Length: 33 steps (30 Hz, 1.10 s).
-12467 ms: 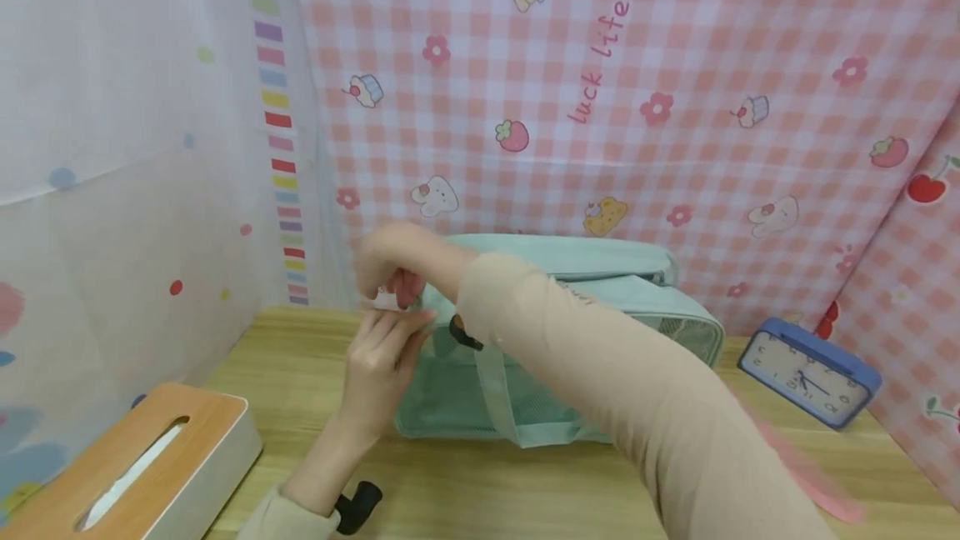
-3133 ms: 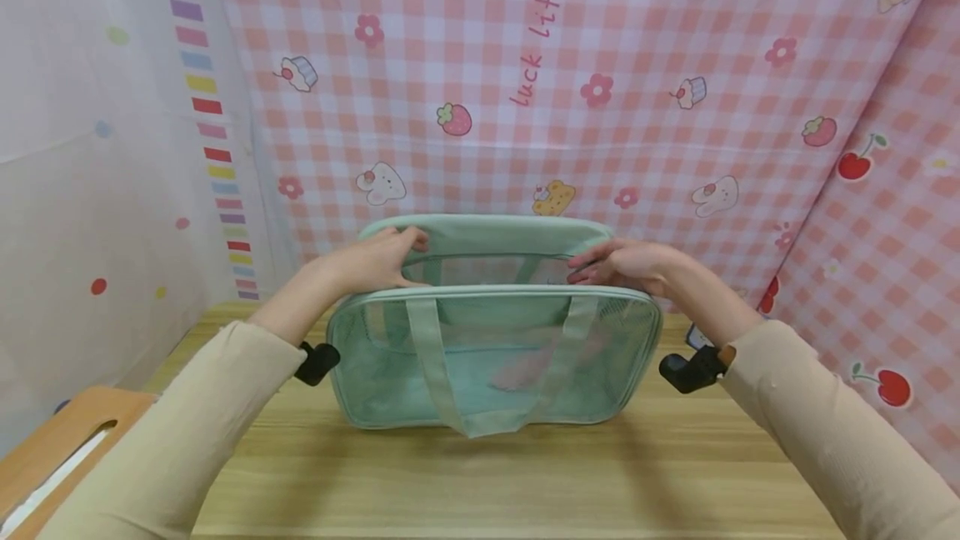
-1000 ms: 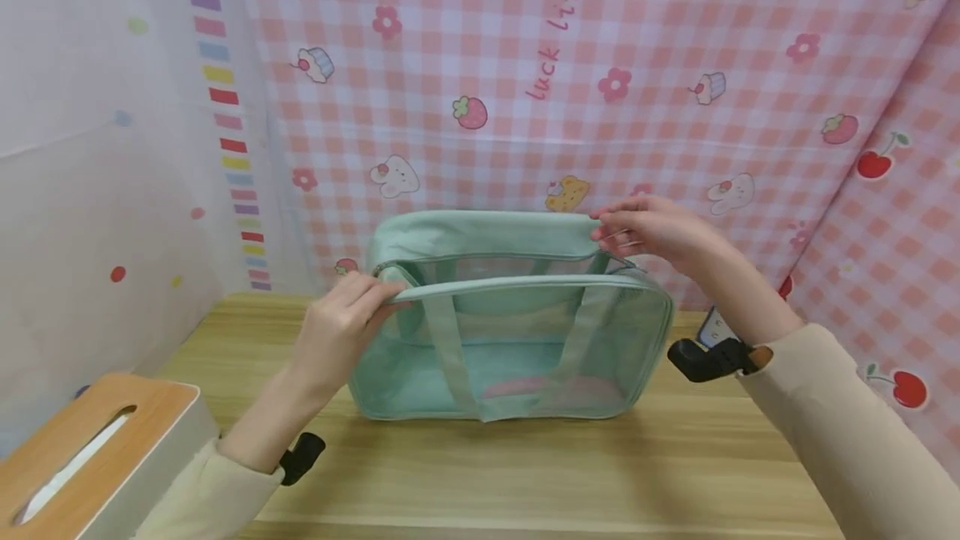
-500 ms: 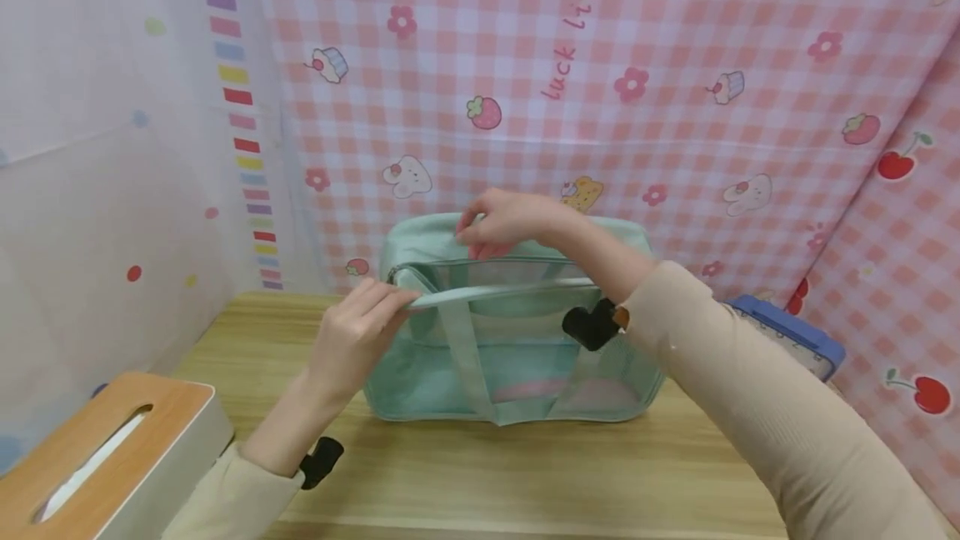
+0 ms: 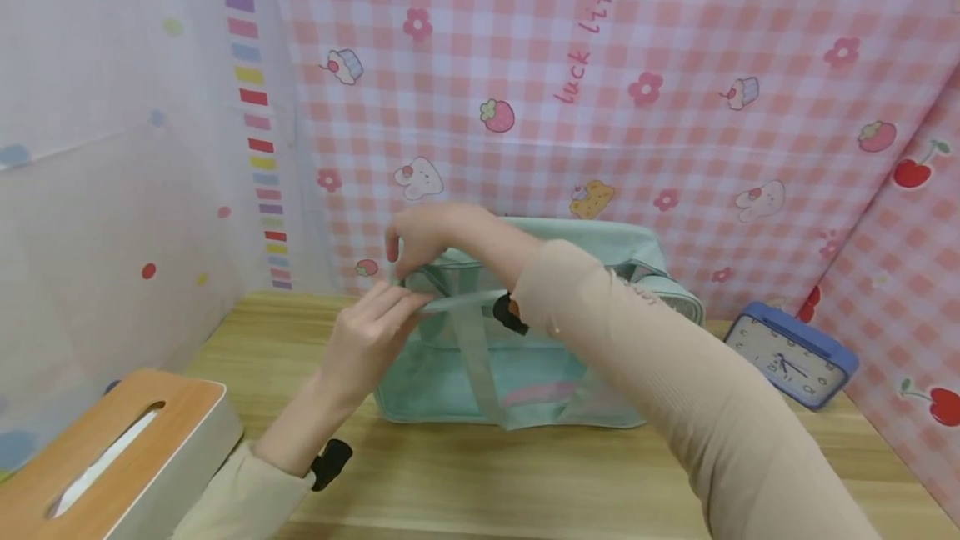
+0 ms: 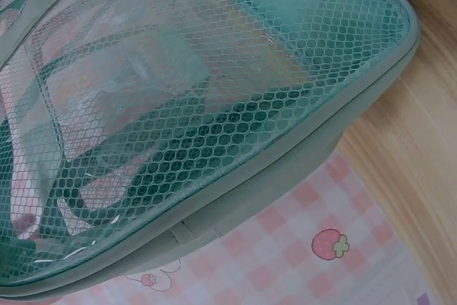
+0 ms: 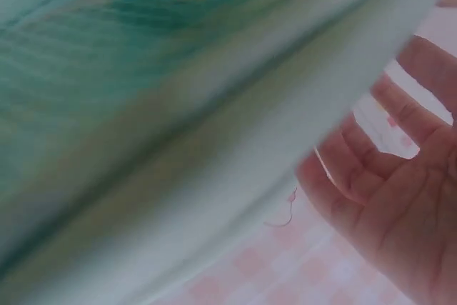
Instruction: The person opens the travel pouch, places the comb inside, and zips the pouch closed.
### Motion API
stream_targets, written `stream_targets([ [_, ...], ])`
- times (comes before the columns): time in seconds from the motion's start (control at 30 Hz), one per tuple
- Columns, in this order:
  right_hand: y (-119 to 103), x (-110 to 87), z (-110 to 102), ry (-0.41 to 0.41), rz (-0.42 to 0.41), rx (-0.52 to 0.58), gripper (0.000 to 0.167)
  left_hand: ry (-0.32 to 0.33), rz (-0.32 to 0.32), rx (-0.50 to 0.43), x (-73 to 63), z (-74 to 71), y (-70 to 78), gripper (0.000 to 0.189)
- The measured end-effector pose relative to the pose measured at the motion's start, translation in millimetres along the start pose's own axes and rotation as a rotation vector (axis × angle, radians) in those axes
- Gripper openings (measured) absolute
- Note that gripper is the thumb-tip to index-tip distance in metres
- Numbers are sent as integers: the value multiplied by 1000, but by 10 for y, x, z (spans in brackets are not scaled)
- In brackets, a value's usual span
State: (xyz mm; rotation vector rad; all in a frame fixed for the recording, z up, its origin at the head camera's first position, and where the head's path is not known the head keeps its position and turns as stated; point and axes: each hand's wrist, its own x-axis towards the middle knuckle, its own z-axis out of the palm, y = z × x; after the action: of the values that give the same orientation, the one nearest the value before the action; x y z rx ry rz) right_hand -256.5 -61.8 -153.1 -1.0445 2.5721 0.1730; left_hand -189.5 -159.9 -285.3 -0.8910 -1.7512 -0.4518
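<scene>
A mint-green see-through travel bag (image 5: 442,386) stands on the table, its zipped top gaping. My left hand (image 5: 369,338) pinches the front rim at the bag's upper left corner. Just above it, my right hand (image 5: 423,238) reaches across to the left end of the opening, wrist bent. In the right wrist view the fingers of the right hand (image 7: 400,169) are spread and loosely bent beside the pale rim (image 7: 235,148). Low inside the bag lies a flat pink thing (image 5: 542,392). Mesh (image 6: 235,126) fills the left wrist view; the left hand is out of sight there.
A wood-topped tissue box (image 5: 142,440) stands at the front left. A blue clock (image 5: 791,357) stands right of the bag. A pink checked cloth (image 5: 555,48) hangs close behind the bag. The bag's strap (image 5: 480,365) hangs down its front.
My right hand has swept left along the bag's top from its right corner, while my left hand keeps its hold. Earliest, a pink thing lay on the table; later one shows inside the bag.
</scene>
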Motion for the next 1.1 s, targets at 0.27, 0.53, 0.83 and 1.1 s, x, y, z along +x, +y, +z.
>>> stream_targets([
  [0.27, -143, 138, 6, -171, 43, -232, 37, 11, 14, 15, -15, 31, 10, 25],
  [0.53, -233, 157, -61, -313, 95, -385, 24, 26, 27, 21, -10, 46, 19, 21],
  [0.83, -189, 159, -24, -194, 119, -172, 18, 35, 23, 29, -23, 44, 1, 24],
  [1.1, -84, 161, -48, -126, 92, 45, 20, 26, 16, 28, -37, 23, -10, 22],
])
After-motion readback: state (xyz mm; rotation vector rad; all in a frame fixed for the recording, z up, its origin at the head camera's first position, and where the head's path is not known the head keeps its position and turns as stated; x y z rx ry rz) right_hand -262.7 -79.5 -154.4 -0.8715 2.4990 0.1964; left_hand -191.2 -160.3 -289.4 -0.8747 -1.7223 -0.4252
